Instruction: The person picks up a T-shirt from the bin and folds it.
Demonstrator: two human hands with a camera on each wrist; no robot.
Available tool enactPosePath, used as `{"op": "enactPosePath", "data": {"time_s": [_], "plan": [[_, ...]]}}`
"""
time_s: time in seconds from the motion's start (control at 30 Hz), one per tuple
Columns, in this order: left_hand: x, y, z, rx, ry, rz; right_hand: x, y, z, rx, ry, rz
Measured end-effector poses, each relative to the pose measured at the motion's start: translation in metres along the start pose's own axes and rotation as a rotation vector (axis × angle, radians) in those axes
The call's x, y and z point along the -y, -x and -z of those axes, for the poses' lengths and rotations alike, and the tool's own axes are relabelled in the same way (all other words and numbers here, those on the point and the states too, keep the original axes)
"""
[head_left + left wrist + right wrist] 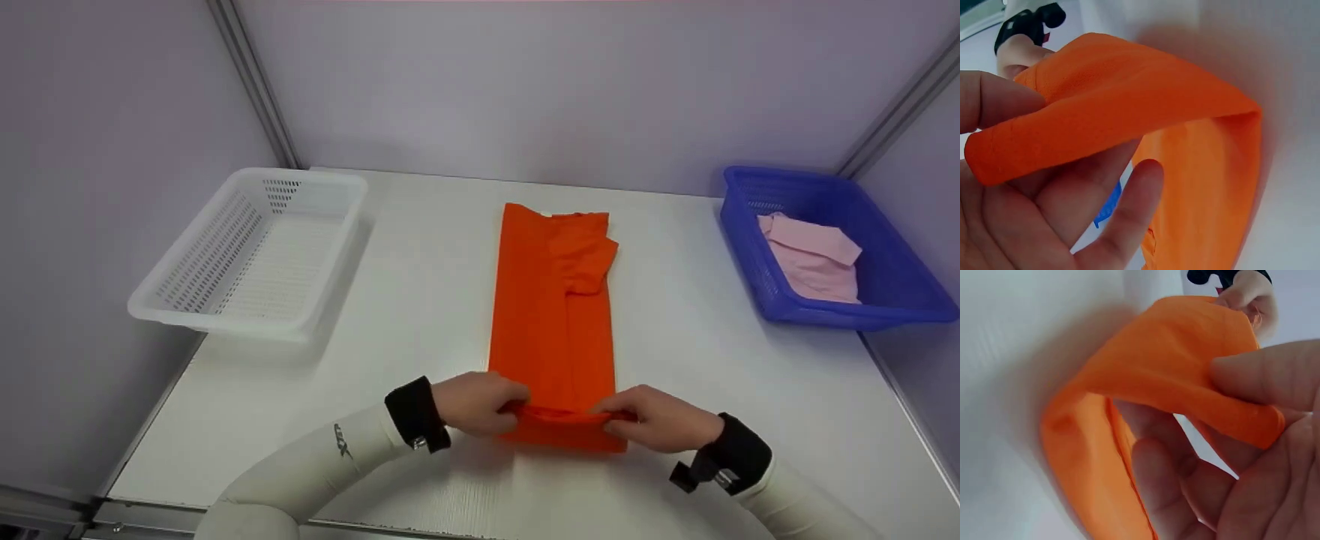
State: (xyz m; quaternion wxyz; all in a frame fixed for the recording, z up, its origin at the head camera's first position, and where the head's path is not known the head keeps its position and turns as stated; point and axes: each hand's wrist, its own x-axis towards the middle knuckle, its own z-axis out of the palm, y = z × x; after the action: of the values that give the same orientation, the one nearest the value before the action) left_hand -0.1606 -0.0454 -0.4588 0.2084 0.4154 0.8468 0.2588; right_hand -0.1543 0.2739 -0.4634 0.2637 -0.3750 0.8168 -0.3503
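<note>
An orange shirt (pixel 532 322) lies lengthwise on the white table, folded into a long strip with a short sleeve (pixel 581 262) laid over its far right part. Its near end is lifted and bent back over itself. My left hand (pixel 484 401) pinches the left corner of that end between thumb and fingers; in the left wrist view the cloth (pixel 1112 101) passes over the fingers. At the right corner, my right hand (pixel 660 420) pinches the same edge, and the right wrist view shows the thumb pressing on the cloth (pixel 1157 365).
A white perforated basket (pixel 330 247) stands at the left of the table (pixel 420 300). To the right, a blue basket (pixel 757 277) holds a folded pink garment (pixel 814 255). Pale walls (pixel 562 90) close off the back and sides.
</note>
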Motion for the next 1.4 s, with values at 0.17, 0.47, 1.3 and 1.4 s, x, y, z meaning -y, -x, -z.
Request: {"op": "enactPosePath", "data": {"time_s": [0.17, 0.47, 1.3, 1.4], "plan": [[0.014, -0.013, 0.024, -0.122, 0.208, -0.013, -0.009, -0.01, 0.028, -0.12, -0.058, 0.0], [0.05, -0.057, 0.044, -0.422, 0.799, 0.181, -0.035, -0.047, 0.071, -0.432, -0.271, -0.133], [0.125, -0.138, 0.048, -0.561, 0.846, 0.749, -0.107, -0.126, 0.077, -0.657, -0.339, -0.638], [0.124, -0.14, 0.049, -0.563, 0.745, 0.764, -0.106, -0.127, 0.077, -0.658, -0.32, -0.644]]}}
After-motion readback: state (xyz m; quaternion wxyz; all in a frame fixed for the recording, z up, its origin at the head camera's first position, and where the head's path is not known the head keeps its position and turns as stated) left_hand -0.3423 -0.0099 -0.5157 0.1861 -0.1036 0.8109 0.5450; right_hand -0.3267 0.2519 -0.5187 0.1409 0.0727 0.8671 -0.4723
